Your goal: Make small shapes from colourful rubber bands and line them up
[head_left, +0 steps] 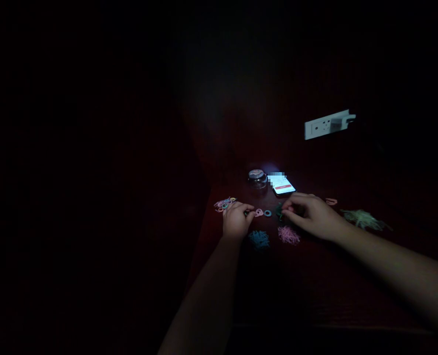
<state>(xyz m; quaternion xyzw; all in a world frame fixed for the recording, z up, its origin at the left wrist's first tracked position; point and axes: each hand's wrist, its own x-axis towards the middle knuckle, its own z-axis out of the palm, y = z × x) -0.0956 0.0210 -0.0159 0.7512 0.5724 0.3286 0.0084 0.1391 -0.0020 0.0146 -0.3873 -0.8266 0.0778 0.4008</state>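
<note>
The scene is very dark. My left hand (236, 219) rests on a dark red table (315, 276) with its fingers curled, pinching a small pink ring (258, 212); a blue ring (267, 213) lies just beside it. My right hand (309, 214) is curled too, its fingertips pressed at a small dark green heap (279, 211); what it grips is too dim to name. Sorted piles of tiny elastic bands lie around: blue (259, 239), pink (288, 234), pale green (362, 219), and a mixed pile (224, 203) behind my left hand.
A lit phone (283, 187) lies beyond my hands, with a small round glass jar (257, 178) to its left. A white power strip with a plug (327, 124) sits at the back right. The table's left edge runs near my left hand.
</note>
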